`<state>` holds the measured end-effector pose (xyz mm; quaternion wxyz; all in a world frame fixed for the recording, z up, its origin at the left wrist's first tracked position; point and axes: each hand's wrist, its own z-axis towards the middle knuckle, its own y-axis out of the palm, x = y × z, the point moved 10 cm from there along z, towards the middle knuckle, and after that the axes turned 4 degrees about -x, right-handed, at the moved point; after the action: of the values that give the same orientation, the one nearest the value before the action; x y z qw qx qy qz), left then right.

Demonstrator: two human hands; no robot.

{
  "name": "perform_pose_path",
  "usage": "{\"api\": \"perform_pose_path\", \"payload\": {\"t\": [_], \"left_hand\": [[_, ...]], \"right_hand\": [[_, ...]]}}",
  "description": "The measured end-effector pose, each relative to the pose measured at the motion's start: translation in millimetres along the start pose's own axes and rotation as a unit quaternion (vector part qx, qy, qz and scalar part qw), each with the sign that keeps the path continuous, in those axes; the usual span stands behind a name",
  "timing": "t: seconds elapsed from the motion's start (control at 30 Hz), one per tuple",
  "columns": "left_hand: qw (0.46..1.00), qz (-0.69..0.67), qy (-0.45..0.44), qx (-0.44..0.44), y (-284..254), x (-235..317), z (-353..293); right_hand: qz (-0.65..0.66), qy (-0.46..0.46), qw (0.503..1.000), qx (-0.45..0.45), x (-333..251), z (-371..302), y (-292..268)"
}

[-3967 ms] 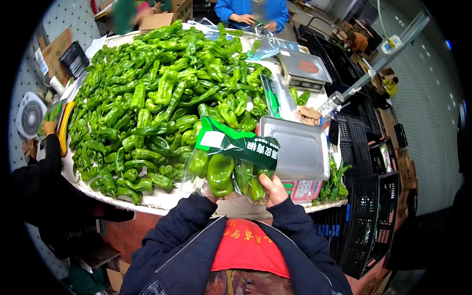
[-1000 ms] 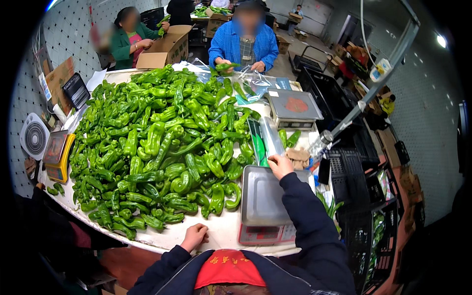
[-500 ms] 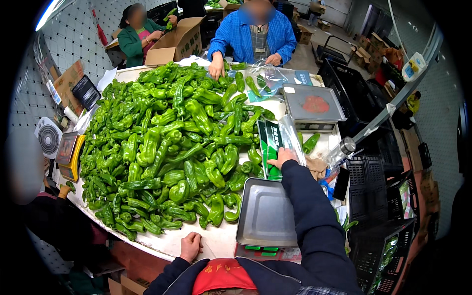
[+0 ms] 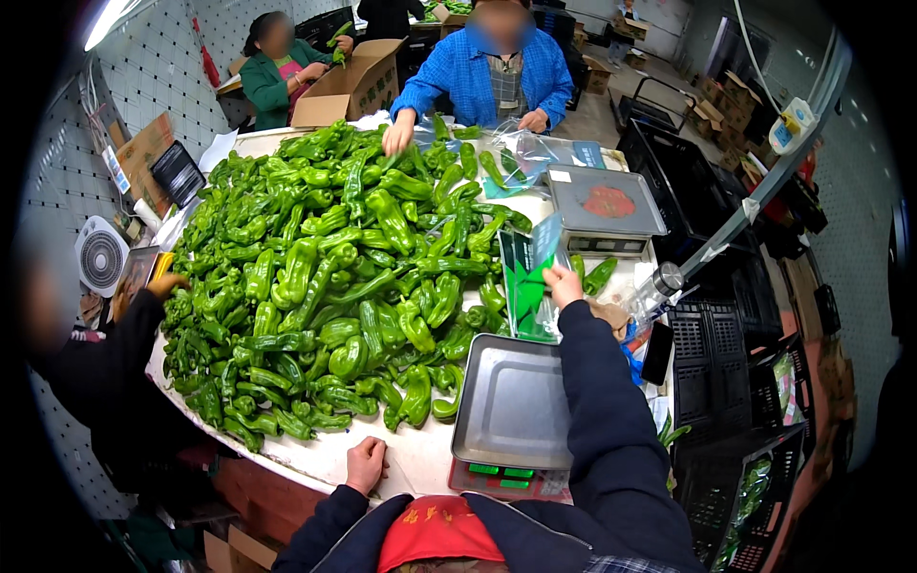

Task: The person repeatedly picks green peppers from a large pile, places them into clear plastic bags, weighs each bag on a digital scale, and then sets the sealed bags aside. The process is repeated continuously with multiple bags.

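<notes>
A large heap of green peppers (image 4: 325, 277) covers most of the white table. Beyond the scale's pan, my right hand (image 4: 564, 285) pinches the upper part of a green printed plastic bag (image 4: 528, 286), lifting one layer off the flat stack beneath. Under my right forearm lies the bare grey metal pan (image 4: 511, 401) of a red weighing scale (image 4: 506, 480) with green displays. My left hand (image 4: 366, 464) rests on the near table edge, fingers curled closed, with nothing visible in them; it is apart from the peppers.
A second scale (image 4: 607, 203) stands at the far right, near a clear bottle (image 4: 659, 285) and a phone (image 4: 658, 353). Black crates (image 4: 712, 372) flank the table's right side. Co-workers stand across and at left; one reaches over the heap. An open cardboard box (image 4: 349, 91) is behind.
My right hand has closed on a bag and raised its upper part from the stack. The person opposite moved a hand left over the peppers; the left co-worker reached toward the heap's edge.
</notes>
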<state>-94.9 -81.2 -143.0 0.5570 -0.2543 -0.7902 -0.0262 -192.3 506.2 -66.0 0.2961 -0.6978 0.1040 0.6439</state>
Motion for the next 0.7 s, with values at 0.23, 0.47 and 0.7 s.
{"api": "perform_pose_path", "payload": {"t": [0.23,0.47,0.7], "left_hand": [[0.961,0.216,0.169,0.042,-1.5,78.8,-26.9],[0.751,0.425,0.495,0.1,32.9,294.2,-115.1],[0.887,0.234,0.389,-0.087,35.0,303.6,-104.7]], "right_hand": [[-0.017,-0.155,0.955,-0.251,-191.9,-137.4,77.4],[0.019,-0.223,0.792,-0.567,-257.5,-307.8,163.2],[0.194,-0.021,0.78,-0.594,-228.7,-319.0,144.7]]}}
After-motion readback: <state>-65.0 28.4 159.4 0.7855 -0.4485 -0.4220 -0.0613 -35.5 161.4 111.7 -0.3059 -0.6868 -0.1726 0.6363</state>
